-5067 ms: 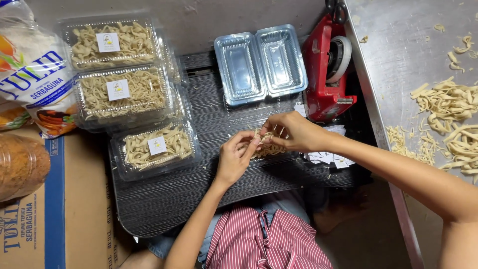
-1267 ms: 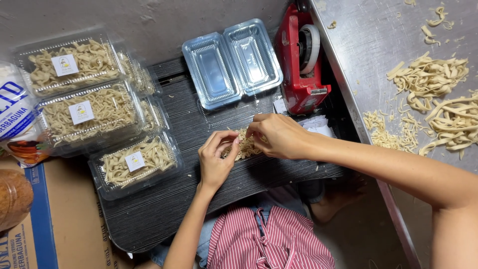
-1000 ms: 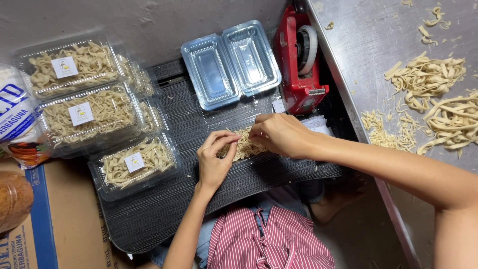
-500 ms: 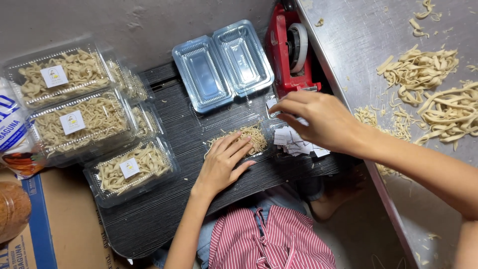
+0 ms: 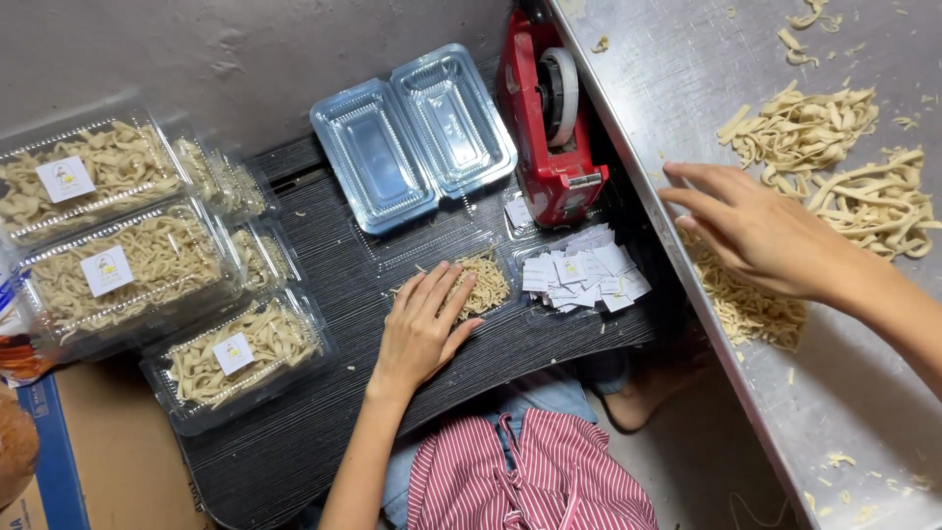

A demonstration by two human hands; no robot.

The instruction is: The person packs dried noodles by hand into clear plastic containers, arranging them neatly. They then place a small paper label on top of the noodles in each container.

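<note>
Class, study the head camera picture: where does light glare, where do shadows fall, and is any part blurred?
Head view: soft glare on the empty clear container and the steel table; shadow darkens the gap beneath the table edge; the left hand on the noodles and the right hand look sharp, with no clear motion blur; the edges bend slightly, as with a wide lens.

A black ribbed board [image 5: 324, 412] carries three filled noodle boxes [image 5: 240, 358], an open empty box [image 5: 412, 137], a red tape dispenser [image 5: 549, 118], labels [image 5: 584, 280]; the steel table [image 5: 677, 59] bears loose noodles [image 5: 834, 147].
</note>
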